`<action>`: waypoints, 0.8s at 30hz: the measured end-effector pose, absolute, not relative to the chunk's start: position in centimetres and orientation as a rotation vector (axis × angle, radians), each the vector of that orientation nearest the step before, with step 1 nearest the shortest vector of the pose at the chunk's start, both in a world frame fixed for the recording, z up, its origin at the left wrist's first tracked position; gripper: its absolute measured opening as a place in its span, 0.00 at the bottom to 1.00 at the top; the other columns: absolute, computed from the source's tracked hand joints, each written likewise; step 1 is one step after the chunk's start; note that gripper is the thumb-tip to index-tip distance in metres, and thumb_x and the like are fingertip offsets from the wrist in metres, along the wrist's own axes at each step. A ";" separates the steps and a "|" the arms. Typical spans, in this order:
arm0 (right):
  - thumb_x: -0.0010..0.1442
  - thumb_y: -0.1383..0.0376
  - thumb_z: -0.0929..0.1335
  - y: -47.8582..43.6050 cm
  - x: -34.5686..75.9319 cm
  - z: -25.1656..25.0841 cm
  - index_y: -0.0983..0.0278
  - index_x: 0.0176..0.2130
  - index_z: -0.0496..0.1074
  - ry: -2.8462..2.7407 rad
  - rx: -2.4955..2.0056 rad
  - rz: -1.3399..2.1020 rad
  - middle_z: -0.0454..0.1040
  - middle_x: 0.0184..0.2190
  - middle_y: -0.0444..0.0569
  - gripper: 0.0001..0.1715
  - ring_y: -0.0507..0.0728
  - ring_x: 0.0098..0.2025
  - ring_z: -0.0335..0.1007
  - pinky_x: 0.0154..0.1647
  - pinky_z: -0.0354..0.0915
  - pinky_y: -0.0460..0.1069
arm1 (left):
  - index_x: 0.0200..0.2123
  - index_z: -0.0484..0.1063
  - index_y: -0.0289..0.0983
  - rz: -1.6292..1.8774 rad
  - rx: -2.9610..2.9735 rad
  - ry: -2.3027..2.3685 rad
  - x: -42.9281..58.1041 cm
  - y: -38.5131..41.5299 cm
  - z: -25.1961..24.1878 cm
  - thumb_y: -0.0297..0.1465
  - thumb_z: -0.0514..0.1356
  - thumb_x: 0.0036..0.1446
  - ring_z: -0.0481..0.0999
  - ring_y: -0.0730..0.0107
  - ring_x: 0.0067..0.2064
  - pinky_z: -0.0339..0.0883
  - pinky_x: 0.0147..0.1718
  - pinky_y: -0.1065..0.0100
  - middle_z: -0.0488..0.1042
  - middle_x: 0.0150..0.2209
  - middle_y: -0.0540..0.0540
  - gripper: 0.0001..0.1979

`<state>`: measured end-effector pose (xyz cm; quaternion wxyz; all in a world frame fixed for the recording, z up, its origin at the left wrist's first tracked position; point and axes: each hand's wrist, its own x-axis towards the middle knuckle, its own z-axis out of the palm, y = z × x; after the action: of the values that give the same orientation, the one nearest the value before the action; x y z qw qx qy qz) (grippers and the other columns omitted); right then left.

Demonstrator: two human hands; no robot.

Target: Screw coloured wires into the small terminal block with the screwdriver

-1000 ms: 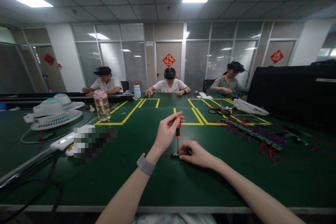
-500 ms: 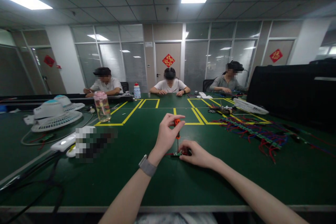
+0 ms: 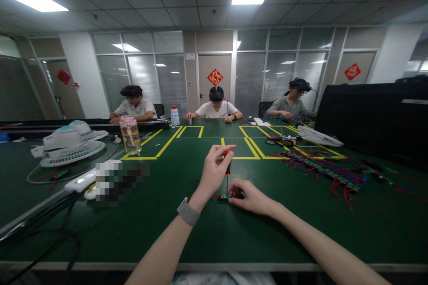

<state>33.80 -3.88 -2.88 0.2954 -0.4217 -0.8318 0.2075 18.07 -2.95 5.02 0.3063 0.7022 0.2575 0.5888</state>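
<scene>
Pinches an upright, thin-shafted screwdriver with an orange-and-black handle [image 3: 228, 170] between thumb and fingers of the left hand [image 3: 214, 165]. On the same wrist, a watch with a grey strap [image 3: 189, 213]. Shaft pointed straight down at a small, narrow green circuit board [image 3: 224, 197], flat on the dark green worktop [image 3: 217, 240], near the middle of the near side. Too small to tell exactly where on the board. Steadies the board's right end in the low, curled grip of the right hand [image 3: 251, 198], with thumb and fingers pressed in on it; part of the board hidden there. At the board's left end, a thin red wire [image 3: 216, 196].

Well apart to the right: a long row of green circuit boards with red and blue wires [image 3: 324, 170]. To the left: an upright clear bottle with a pink lid [image 3: 130, 137], near white fans with blue-green tops [image 3: 72, 156]. Across the worktop: three seated people in dark headsets [image 3: 216, 110].
</scene>
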 end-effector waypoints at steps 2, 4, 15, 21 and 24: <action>0.51 0.68 0.69 -3.9 33.7 -2.8 0.66 0.35 0.72 -2.213 -1.122 0.559 0.69 0.28 0.44 0.07 0.51 0.29 0.63 0.30 0.61 0.45 | 0.45 0.75 0.38 1.554 1.846 0.662 18.1 -2.9 5.1 0.32 0.54 0.60 0.72 0.71 0.40 0.68 0.36 0.72 0.71 0.42 0.44 0.14; 0.51 0.68 0.69 -3.9 33.7 -2.8 0.66 0.35 0.71 -2.211 -1.126 0.565 0.68 0.28 0.44 0.08 0.51 0.29 0.63 0.30 0.61 0.45 | 0.47 0.74 0.37 1.530 1.783 0.621 18.2 -2.9 5.1 0.31 0.52 0.61 0.73 0.70 0.41 0.69 0.39 0.70 0.72 0.43 0.43 0.15; 0.51 0.69 0.69 -4.2 33.7 -2.5 0.66 0.35 0.71 -2.214 -1.136 0.574 0.69 0.29 0.45 0.08 0.51 0.30 0.63 0.31 0.61 0.45 | 0.43 0.76 0.40 1.613 1.836 0.701 18.1 -2.6 4.7 0.32 0.55 0.59 0.72 0.69 0.43 0.69 0.38 0.72 0.69 0.43 0.44 0.13; 0.50 0.69 0.69 -4.3 33.6 -2.3 0.66 0.34 0.72 -2.208 -1.142 0.560 0.69 0.30 0.45 0.07 0.51 0.30 0.63 0.31 0.61 0.45 | 0.46 0.74 0.37 1.550 1.748 0.658 18.2 -2.8 4.8 0.33 0.56 0.58 0.74 0.69 0.38 0.70 0.37 0.69 0.73 0.40 0.44 0.14; 0.51 0.69 0.69 -4.3 33.6 -2.4 0.66 0.34 0.72 -2.210 -1.133 0.552 0.69 0.29 0.45 0.07 0.51 0.30 0.63 0.31 0.61 0.45 | 0.42 0.77 0.39 1.633 1.848 0.742 18.1 -2.8 4.8 0.34 0.60 0.55 0.72 0.69 0.39 0.69 0.37 0.71 0.70 0.38 0.45 0.12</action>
<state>33.60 -4.32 -2.38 0.2945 -0.4256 -0.8301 0.2075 18.09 -2.80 4.83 0.2793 0.6891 0.2767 0.6087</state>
